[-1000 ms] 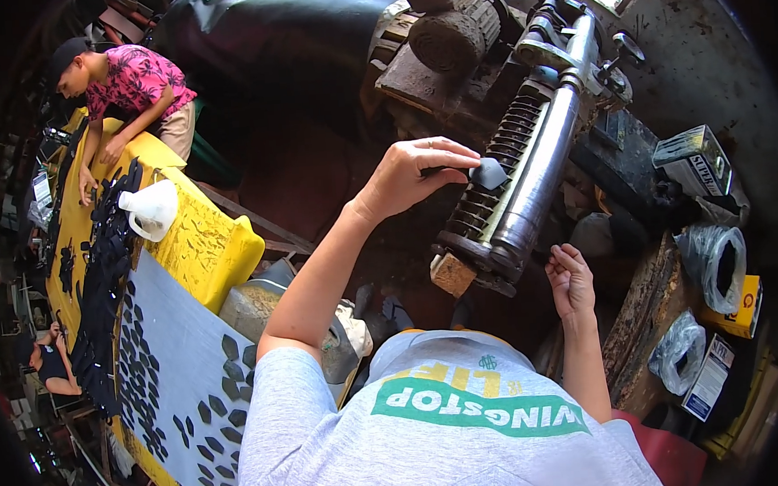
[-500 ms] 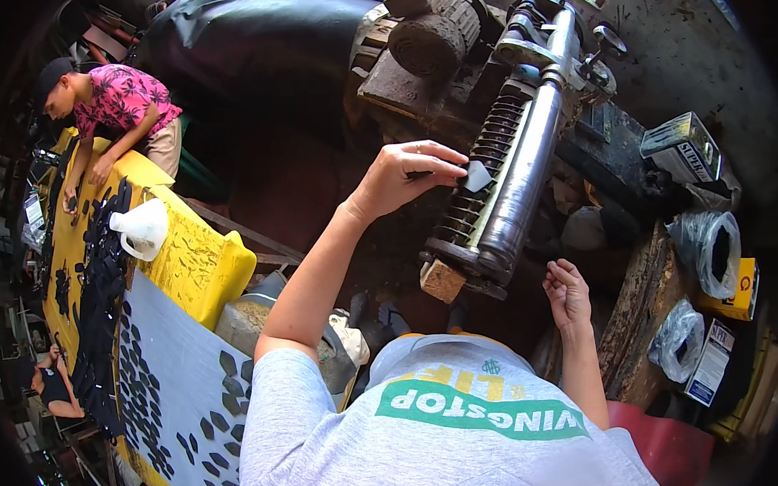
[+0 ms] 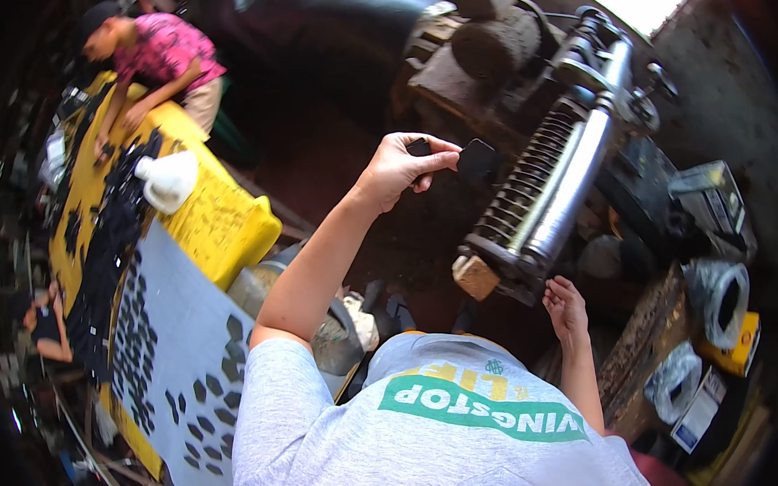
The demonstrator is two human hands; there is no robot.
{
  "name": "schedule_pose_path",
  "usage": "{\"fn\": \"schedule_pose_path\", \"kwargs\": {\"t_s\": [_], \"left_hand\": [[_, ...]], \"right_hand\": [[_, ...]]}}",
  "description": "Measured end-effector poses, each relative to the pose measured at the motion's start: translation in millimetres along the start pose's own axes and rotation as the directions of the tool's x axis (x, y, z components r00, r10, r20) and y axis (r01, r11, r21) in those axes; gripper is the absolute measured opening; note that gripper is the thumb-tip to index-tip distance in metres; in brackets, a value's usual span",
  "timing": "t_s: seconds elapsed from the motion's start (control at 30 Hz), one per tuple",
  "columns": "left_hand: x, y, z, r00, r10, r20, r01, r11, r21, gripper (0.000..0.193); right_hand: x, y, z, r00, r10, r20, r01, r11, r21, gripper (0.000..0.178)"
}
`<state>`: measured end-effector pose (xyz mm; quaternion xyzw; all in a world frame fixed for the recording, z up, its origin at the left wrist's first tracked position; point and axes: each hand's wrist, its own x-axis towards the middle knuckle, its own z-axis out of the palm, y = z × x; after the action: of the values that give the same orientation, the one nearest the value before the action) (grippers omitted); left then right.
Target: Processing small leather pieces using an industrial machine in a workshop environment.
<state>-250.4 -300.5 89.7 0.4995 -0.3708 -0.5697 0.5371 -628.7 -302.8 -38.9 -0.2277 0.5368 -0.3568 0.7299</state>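
Observation:
My left hand (image 3: 405, 172) is closed in a pinch on a thin, flat black piece (image 3: 476, 159) with angled corners, held up to the left of the roller machine. Another small dark piece (image 3: 418, 148) shows between its fingers. The roller machine (image 3: 538, 176) has a long shiny metal roller (image 3: 572, 183) beside a row of dark rings or discs. Below the machine's near end, my right hand (image 3: 567, 309) hangs with its fingers curled in. Whether anything is in it cannot be made out. A wooden block (image 3: 476, 277) sits at that end.
At left, a yellow-covered table (image 3: 219, 227) bears a white plastic jug (image 3: 170, 181), black strips and a grey sheet (image 3: 176, 336) with several dark cut pieces. A co-worker in a pink shirt (image 3: 168, 56) bends over it. A motor (image 3: 494, 45) stands behind the machine; boxes (image 3: 732, 344) and plastic-wrapped rolls lie right.
My left hand has drawn the piece away from the rollers; the piece looked pale before and looks black now. The view has shifted, so the machine appears farther right.

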Motion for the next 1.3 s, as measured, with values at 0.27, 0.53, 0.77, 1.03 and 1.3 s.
{"fn": "schedule_pose_path", "kwargs": {"t_s": [0.27,0.53,0.77,1.03,1.3], "left_hand": [[-105.7,-31.1,-126.3,0.917,-0.308,-0.255,0.147,0.853,-0.501,0.022],[-290.1,-58.8,-281.8,0.316,-0.276,-0.908,-0.034,0.953,-0.302,0.021],[-368.2,-70.9,-380.0,-0.058,-0.083,-0.995,0.032,0.996,-0.085,0.008],[-372.2,-75.5,-452.2,-0.251,-0.106,-0.962,0.111,0.984,-0.137,0.005],[-365.9,-68.0,-466.0,-0.315,-0.063,-0.947,0.306,0.938,-0.164,0.007]], "right_hand": [[42.2,79.9,-71.3,0.960,0.279,-0.029,-0.280,0.955,-0.095,0.022],[112.4,130.6,-194.5,0.879,0.398,-0.262,-0.473,0.666,-0.577,0.041],[102.3,85.9,-94.2,0.824,0.530,-0.203,-0.550,0.660,-0.512,0.033],[56.4,80.2,-23.0,0.922,0.372,-0.110,-0.347,0.663,-0.663,0.023],[34.3,82.6,-22.8,0.926,0.305,-0.223,-0.361,0.545,-0.757,0.023]]}}
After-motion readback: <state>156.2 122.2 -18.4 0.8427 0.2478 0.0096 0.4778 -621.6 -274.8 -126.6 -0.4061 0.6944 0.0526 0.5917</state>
